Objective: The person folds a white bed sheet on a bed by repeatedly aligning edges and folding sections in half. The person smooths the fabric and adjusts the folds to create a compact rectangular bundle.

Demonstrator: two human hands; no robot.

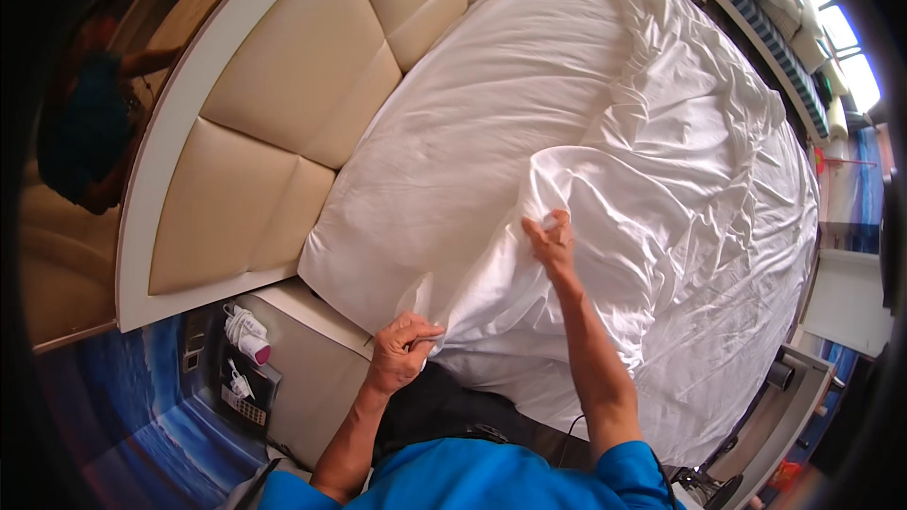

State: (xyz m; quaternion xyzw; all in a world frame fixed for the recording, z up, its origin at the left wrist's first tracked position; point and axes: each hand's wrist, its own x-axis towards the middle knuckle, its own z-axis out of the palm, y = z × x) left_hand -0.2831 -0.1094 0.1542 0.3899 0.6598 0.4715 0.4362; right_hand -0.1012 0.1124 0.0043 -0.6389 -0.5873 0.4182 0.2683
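A loose white sheet lies bunched and wrinkled over the right-hand part of a bed. Toward the headboard, the white bedding is flatter, with fine creases. My left hand pinches the edge of the loose sheet at the near side of the bed, beside the nightstand. Farther in over the mattress, my right hand grips the same sheet and lifts a fold of it. Between my hands the cloth hangs in a slack band.
A padded beige headboard in a white frame borders the bed at left. On the nightstand are a hair dryer and a telephone. A mirror stands beyond the headboard. A striped couch is below the window.
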